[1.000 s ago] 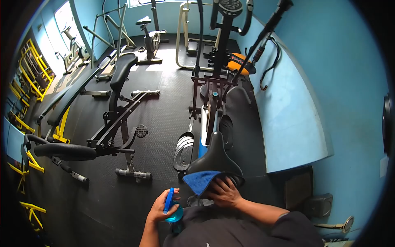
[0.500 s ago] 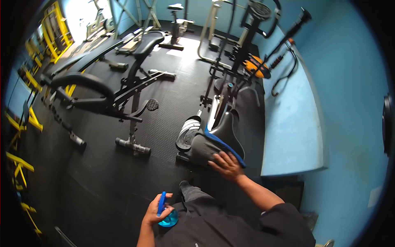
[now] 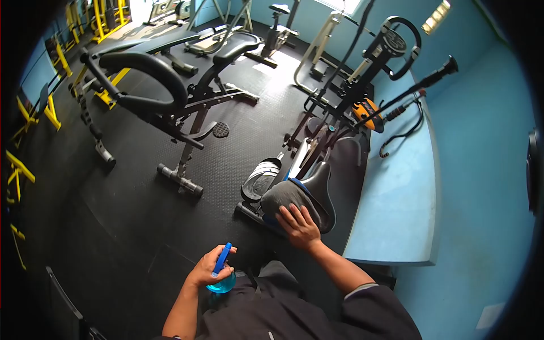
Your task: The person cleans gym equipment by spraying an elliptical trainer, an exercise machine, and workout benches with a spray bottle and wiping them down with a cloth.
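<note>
My left hand [image 3: 211, 266] is wrapped round a spray bottle [image 3: 222, 281] with a blue trigger and a teal body, held low in front of me. My right hand [image 3: 298, 226] lies with its fingers spread on a cloth [image 3: 284, 196], pressing it against the rear of the black bike seat [image 3: 321, 182]. The cloth shows its grey side, with a blue edge towards the seat's nose. It covers the left rear part of the seat.
A black exercise machine [image 3: 192, 107] stands to the left. Ahead are the bike's console [image 3: 394, 42] and long handles. A pale blue ledge [image 3: 396, 209] runs along the right wall. Yellow frames [image 3: 107, 22] stand at the far left.
The cloth has shifted over the seat's left rear part and its grey side now faces up. My right hand has moved with it. The view has turned, and my left hand still holds the bottle.
</note>
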### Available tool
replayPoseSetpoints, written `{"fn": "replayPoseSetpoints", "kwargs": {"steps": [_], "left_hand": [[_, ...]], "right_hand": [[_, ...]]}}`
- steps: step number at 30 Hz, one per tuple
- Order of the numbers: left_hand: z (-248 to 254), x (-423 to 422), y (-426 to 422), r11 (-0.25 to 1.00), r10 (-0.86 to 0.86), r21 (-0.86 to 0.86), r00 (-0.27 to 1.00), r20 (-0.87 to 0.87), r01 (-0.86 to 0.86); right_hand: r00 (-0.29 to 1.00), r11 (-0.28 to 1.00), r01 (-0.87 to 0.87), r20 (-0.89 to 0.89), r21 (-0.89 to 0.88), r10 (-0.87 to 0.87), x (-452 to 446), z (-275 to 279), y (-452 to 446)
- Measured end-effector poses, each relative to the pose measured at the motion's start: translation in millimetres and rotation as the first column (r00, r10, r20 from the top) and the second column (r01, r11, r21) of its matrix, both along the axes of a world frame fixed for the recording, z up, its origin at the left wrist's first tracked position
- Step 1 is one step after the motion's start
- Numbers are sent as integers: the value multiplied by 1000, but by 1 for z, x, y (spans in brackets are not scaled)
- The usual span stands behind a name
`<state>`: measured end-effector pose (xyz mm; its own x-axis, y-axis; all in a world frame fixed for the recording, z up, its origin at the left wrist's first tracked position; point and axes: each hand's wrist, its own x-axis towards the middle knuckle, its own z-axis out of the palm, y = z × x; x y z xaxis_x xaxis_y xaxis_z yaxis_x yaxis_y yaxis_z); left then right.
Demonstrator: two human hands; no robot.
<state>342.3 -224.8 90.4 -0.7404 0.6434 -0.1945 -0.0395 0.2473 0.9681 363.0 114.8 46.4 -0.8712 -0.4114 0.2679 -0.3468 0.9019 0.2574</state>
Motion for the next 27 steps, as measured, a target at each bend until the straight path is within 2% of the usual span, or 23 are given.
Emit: {"fn": "replayPoseSetpoints", "kwargs": {"steps": [2, 4, 6, 8, 9, 11, 13, 15, 17, 19, 21, 22, 23, 25, 26, 27], "left_hand": [[-4, 10, 0, 998, 58, 1, 998, 36, -58], [-11, 22, -2, 993, 62, -103, 998, 2, -62], [-13, 34, -4, 985, 114, -135, 992, 58, -105], [-9, 45, 0, 973, 170, -193, 964, 207, -130], [-8, 51, 4, 967, 199, -203, 955, 220, -155], [-7, 64, 15, 962, 221, -187, 969, 112, -198], [-6, 74, 27, 951, 252, -227, 950, 183, -209], [-7, 85, 42, 954, 264, -172, 960, 92, -246], [-1, 97, 57, 947, 282, -198, 950, 132, -254], [0, 109, 72, 942, 326, -150, 924, 199, -300], [-2, 127, 86, 938, 342, -131, 922, 181, -322], [1, 132, 93, 934, 355, -121, 917, 183, -338], [1, 137, 99, 929, 369, -106, 911, 183, -355], [-5, 146, 106, 926, 375, -102, 910, 175, -362], [-5, 148, 109, 923, 382, -110, 908, 173, -368], [-5, 151, 111, 922, 383, -121, 907, 175, -366]], "right_hand": [[996, 995, -92, -13, 49, 93, 19, -7, 29], [980, 977, -195, -18, 88, 197, 35, -16, 61], [953, 948, -276, -80, 161, 291, 44, -24, 93], [944, 941, -316, -56, 120, 324, 49, -30, 120], [946, 944, -318, -41, 89, 322, 51, -33, 130], [938, 938, -342, -30, 56, 344, 51, -36, 144], [930, 931, -363, -56, 31, 364, 48, -38, 154], [922, 924, -382, -65, -1, 381, 51, -46, 161], [937, 933, -347, -72, -95, 341, 53, -58, 171], [923, 914, -382, -114, -139, 368, 58, -59, 184], [971, 925, -197, 68, -325, 231, 79, -76, 216], [984, 905, 79, 179, -417, -4, 88, -77, 223], [926, 812, 348, 306, -468, -220, 96, -78, 231], [703, 450, 709, 502, -543, -503, 113, -92, 260], [620, 131, 751, 622, -647, -479, 123, -110, 272], [542, -211, 728, 736, -653, -407, 131, -123, 278]]}}
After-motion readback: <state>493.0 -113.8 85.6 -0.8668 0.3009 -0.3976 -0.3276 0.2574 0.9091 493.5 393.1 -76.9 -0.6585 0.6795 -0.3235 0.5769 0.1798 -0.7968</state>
